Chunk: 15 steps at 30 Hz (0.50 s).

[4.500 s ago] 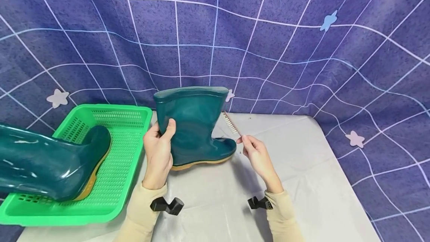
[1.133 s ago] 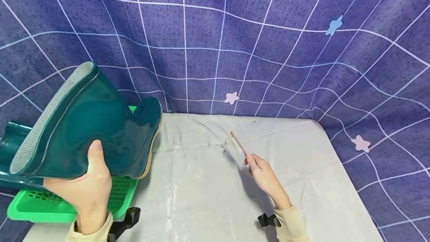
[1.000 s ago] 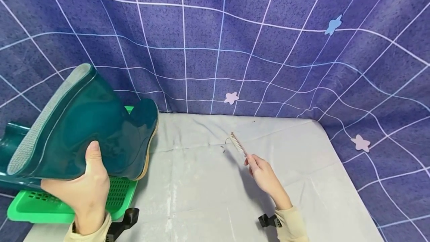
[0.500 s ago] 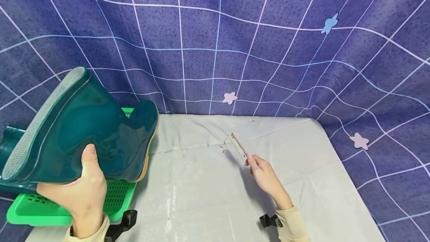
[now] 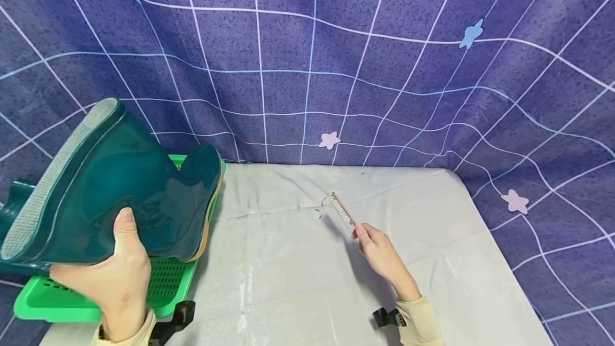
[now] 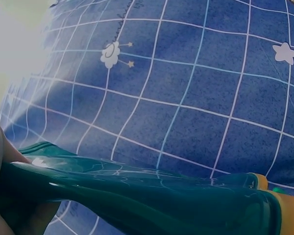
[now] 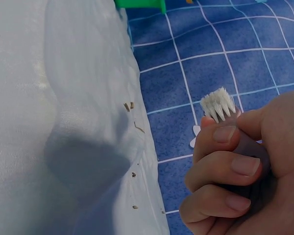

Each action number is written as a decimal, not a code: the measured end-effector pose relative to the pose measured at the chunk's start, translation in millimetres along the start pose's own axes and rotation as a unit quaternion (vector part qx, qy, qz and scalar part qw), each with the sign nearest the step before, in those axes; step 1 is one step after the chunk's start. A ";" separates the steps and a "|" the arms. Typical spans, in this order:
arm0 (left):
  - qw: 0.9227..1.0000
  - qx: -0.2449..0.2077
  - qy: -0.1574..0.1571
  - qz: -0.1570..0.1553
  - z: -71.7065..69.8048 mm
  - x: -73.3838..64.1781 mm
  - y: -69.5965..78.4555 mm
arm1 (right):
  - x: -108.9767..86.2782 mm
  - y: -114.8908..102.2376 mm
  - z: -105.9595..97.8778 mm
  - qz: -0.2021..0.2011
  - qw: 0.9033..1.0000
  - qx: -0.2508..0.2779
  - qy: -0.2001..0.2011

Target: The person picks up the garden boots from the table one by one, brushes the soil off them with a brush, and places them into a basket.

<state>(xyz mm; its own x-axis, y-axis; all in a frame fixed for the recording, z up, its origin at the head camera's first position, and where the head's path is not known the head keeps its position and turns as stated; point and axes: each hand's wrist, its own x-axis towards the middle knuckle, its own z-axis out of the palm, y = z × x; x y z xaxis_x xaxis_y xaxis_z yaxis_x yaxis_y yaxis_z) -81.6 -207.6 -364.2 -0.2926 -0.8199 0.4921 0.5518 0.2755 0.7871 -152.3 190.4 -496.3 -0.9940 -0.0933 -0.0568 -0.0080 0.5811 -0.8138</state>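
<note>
A dark green rubber boot [image 5: 129, 191] with a tan sole lies tilted over the basket at the left, its pale-lined opening facing left. My left hand [image 5: 120, 276] grips its shaft from below, thumb on the near side. The left wrist view shows the glossy boot [image 6: 152, 200] stretching right from the fingers. Over the table, my right hand [image 5: 381, 252] holds a small brush [image 5: 342, 208] by its handle, white bristles pointing away. Curled fingers wrap that handle in the right wrist view, where the brush bristles [image 7: 218, 104] stick up. A second green boot [image 5: 18, 196] is mostly hidden behind the first.
A green plastic basket [image 5: 62, 311] stands at the table's left end, partly covered by the boots. Small brown bits [image 7: 138, 127] lie on the grey-white table cover [image 5: 288, 260] near its back edge. A purple-blue grid curtain [image 5: 288, 89] hangs behind and at the right.
The left hand has carried the boot from the table's middle to over the basket, tipping it sideways. Lately it has drifted slightly left and down. The right hand with the brush has barely moved recently.
</note>
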 end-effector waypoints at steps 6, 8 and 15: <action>0.999 0.045 0.004 -0.008 -5.7 3.0 -3.4 | 0.5 -0.2 -0.3 0.001 1.000 0.000 -0.002; 0.998 0.058 0.006 -0.011 -7.4 3.8 -4.1 | 0.5 0.0 -0.4 0.000 1.000 -0.002 -0.003; 0.998 0.060 0.011 -0.033 -10.1 5.2 -6.3 | -0.2 1.3 -0.1 0.001 1.000 -0.002 -0.003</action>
<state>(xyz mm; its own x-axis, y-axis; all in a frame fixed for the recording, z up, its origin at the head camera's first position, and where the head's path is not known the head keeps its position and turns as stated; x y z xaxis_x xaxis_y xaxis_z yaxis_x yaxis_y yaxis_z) -78.7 -218.7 -370.3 -0.3066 -0.8490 0.4303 0.4345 0.2774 0.8569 -152.1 191.2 -497.3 -0.9933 -0.0971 -0.0628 -0.0058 0.5843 -0.8115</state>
